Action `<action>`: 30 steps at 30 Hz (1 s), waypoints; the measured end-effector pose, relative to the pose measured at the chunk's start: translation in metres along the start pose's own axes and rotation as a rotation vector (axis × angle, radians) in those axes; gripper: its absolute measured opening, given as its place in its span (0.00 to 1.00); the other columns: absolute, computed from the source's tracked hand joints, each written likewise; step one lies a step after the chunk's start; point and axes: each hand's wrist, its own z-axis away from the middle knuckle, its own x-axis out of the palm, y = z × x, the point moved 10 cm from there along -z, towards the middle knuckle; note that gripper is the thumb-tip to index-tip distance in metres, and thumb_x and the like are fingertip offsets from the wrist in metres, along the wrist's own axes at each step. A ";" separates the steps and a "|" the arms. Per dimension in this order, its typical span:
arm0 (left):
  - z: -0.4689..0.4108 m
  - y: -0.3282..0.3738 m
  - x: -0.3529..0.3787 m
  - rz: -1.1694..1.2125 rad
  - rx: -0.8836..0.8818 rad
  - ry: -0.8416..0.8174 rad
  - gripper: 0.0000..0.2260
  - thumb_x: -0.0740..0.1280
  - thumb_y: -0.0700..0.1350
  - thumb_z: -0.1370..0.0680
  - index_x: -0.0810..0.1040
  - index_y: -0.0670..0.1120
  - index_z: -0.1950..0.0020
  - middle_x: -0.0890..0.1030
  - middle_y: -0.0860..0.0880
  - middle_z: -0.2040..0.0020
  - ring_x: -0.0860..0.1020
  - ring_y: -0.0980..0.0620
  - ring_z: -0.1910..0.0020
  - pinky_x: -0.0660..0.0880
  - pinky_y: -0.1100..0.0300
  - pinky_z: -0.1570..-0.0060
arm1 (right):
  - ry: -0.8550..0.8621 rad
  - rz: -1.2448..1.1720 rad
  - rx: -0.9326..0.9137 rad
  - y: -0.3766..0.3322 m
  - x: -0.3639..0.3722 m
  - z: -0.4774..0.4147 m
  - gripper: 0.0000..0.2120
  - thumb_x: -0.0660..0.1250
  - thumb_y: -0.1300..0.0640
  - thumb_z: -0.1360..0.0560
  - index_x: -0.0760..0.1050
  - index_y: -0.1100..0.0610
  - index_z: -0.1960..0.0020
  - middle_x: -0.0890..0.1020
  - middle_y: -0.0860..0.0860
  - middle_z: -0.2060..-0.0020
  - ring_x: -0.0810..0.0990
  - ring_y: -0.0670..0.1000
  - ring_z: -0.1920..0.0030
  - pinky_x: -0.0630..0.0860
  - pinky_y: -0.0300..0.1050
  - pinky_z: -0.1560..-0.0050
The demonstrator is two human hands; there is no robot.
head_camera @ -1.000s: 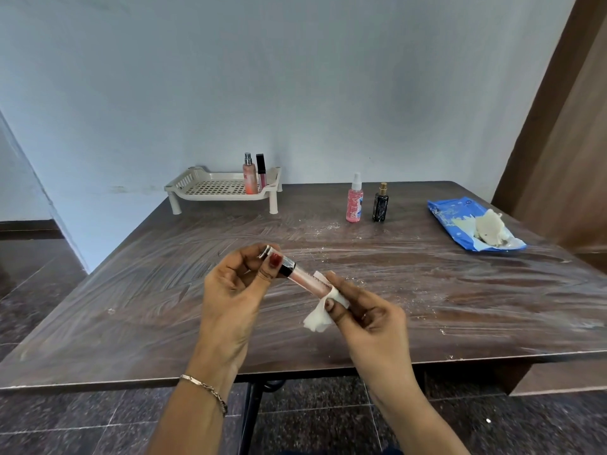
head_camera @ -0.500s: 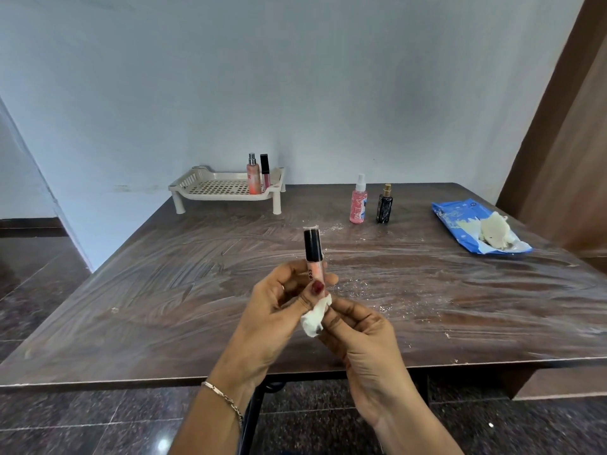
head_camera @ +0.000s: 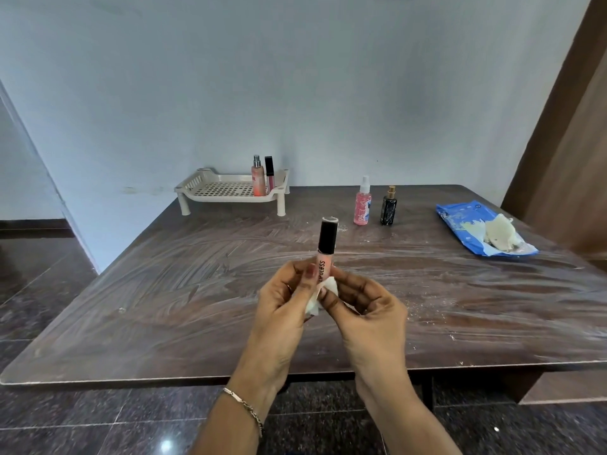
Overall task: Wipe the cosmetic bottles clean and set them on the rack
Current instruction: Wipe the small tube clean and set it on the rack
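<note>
Standing on the rack (head_camera: 230,196) at the counter's (head_camera: 164,290) far edge are a peach spray (head_camera: 258,178) and a slim tube (head_camera: 269,174), side by side at its right end. Right of the rack, on the bare counter, a pink spray (head_camera: 363,206) and a black bottle (head_camera: 388,208) stand upright, near each other. Well to the right lies a blue pack (head_camera: 466,221) with a crumpled wad (head_camera: 499,233) on it.

Both hands meet over the near half of the counter, and they hide the lower part of the lip gloss (head_camera: 325,254). The left hand (head_camera: 282,303) pinches it with the thumb against its side. The right hand (head_camera: 368,307) curls round a white wipe (head_camera: 320,295) held against the base. The lip gloss stands upright, above the counter, between the two hands.

Its cap is glossy black with a pale top; the body is clear pink with black lettering down it. The rack is cream plastic with a slotted floor and short legs. The counter is dark wood grain, streaked with pale smears and specks. A thin chain bracelet (head_camera: 244,405) circles the left wrist.
</note>
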 end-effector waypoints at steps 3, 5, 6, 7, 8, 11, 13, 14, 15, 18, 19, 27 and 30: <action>-0.002 0.001 -0.001 -0.055 0.015 -0.030 0.11 0.63 0.42 0.21 0.82 0.52 0.46 0.84 0.51 0.48 0.81 0.54 0.46 0.77 0.61 0.48 | -0.022 -0.039 0.016 -0.001 0.002 -0.005 0.12 0.73 0.70 0.33 0.81 0.60 0.51 0.86 0.52 0.58 0.85 0.48 0.55 0.79 0.36 0.56; -0.003 -0.001 0.000 -0.051 0.012 -0.039 0.12 0.63 0.39 0.22 0.80 0.52 0.43 0.84 0.51 0.47 0.80 0.55 0.44 0.77 0.62 0.48 | -0.017 -0.054 0.001 -0.004 0.002 -0.009 0.12 0.72 0.71 0.33 0.81 0.61 0.52 0.86 0.52 0.59 0.85 0.47 0.56 0.78 0.35 0.57; -0.004 -0.001 0.000 -0.037 0.011 -0.041 0.13 0.63 0.39 0.22 0.80 0.52 0.43 0.84 0.51 0.46 0.80 0.55 0.44 0.77 0.62 0.48 | -0.014 -0.056 -0.009 -0.005 0.002 -0.011 0.12 0.72 0.72 0.33 0.81 0.61 0.52 0.86 0.52 0.59 0.85 0.47 0.56 0.78 0.35 0.57; -0.006 -0.001 0.000 -0.025 0.010 -0.042 0.13 0.63 0.38 0.22 0.80 0.53 0.43 0.84 0.51 0.46 0.80 0.54 0.44 0.77 0.62 0.47 | -0.014 -0.058 -0.017 -0.006 0.002 -0.012 0.12 0.72 0.72 0.33 0.80 0.62 0.52 0.86 0.52 0.59 0.85 0.47 0.57 0.78 0.35 0.58; -0.007 -0.002 0.000 -0.014 0.006 -0.047 0.13 0.63 0.38 0.22 0.80 0.53 0.43 0.84 0.51 0.46 0.80 0.54 0.43 0.77 0.61 0.46 | -0.011 -0.058 -0.021 -0.006 0.002 -0.013 0.12 0.72 0.72 0.33 0.80 0.62 0.52 0.86 0.52 0.59 0.85 0.48 0.57 0.78 0.35 0.58; -0.009 -0.007 0.000 0.033 -0.030 -0.067 0.13 0.64 0.40 0.24 0.80 0.52 0.42 0.83 0.49 0.44 0.80 0.52 0.43 0.78 0.59 0.45 | -0.001 -0.044 -0.029 -0.005 0.001 -0.018 0.12 0.73 0.71 0.34 0.81 0.62 0.53 0.86 0.53 0.60 0.85 0.49 0.57 0.80 0.37 0.56; -0.010 -0.011 0.001 0.073 -0.058 -0.080 0.15 0.65 0.42 0.26 0.79 0.51 0.40 0.83 0.48 0.43 0.80 0.52 0.43 0.78 0.60 0.48 | 0.009 -0.030 -0.031 -0.003 0.000 -0.022 0.12 0.73 0.71 0.34 0.81 0.61 0.53 0.86 0.53 0.60 0.85 0.49 0.57 0.81 0.39 0.54; -0.011 -0.013 0.001 0.093 -0.068 -0.082 0.15 0.65 0.41 0.27 0.79 0.50 0.40 0.83 0.48 0.44 0.81 0.52 0.44 0.79 0.60 0.49 | 0.015 -0.026 -0.025 -0.001 0.000 -0.025 0.12 0.73 0.71 0.34 0.81 0.61 0.53 0.86 0.53 0.60 0.85 0.49 0.57 0.81 0.40 0.54; -0.013 -0.015 0.001 0.113 -0.078 -0.077 0.16 0.65 0.41 0.27 0.79 0.50 0.40 0.83 0.48 0.44 0.81 0.52 0.44 0.79 0.61 0.50 | 0.017 -0.025 -0.013 0.002 0.000 -0.027 0.12 0.73 0.72 0.34 0.81 0.61 0.54 0.86 0.53 0.60 0.85 0.49 0.57 0.81 0.40 0.54; -0.019 -0.022 -0.005 0.135 -0.111 -0.050 0.15 0.66 0.38 0.26 0.79 0.49 0.41 0.83 0.47 0.45 0.82 0.52 0.47 0.80 0.61 0.52 | 0.008 -0.037 0.048 0.013 0.004 -0.037 0.12 0.73 0.72 0.34 0.80 0.62 0.53 0.86 0.55 0.60 0.85 0.50 0.57 0.80 0.40 0.55; -0.022 -0.024 -0.008 0.128 -0.119 -0.041 0.15 0.66 0.36 0.26 0.79 0.49 0.41 0.83 0.46 0.46 0.82 0.52 0.47 0.80 0.61 0.52 | 0.006 -0.042 0.068 0.016 0.006 -0.041 0.12 0.73 0.73 0.34 0.80 0.63 0.52 0.86 0.55 0.60 0.85 0.50 0.57 0.81 0.40 0.55; -0.032 -0.023 -0.020 0.005 -0.061 0.070 0.24 0.73 0.30 0.34 0.77 0.46 0.40 0.86 0.49 0.55 0.83 0.49 0.51 0.80 0.58 0.48 | -0.055 0.022 0.107 0.029 0.013 -0.053 0.13 0.73 0.71 0.33 0.80 0.63 0.50 0.85 0.57 0.57 0.85 0.53 0.53 0.81 0.45 0.52; -0.031 -0.021 -0.017 -0.015 -0.033 0.082 0.24 0.72 0.28 0.32 0.77 0.47 0.41 0.86 0.52 0.57 0.84 0.49 0.53 0.80 0.62 0.52 | -0.100 0.171 0.054 0.024 0.017 -0.054 0.08 0.73 0.67 0.31 0.82 0.60 0.54 0.86 0.55 0.60 0.85 0.53 0.56 0.81 0.44 0.54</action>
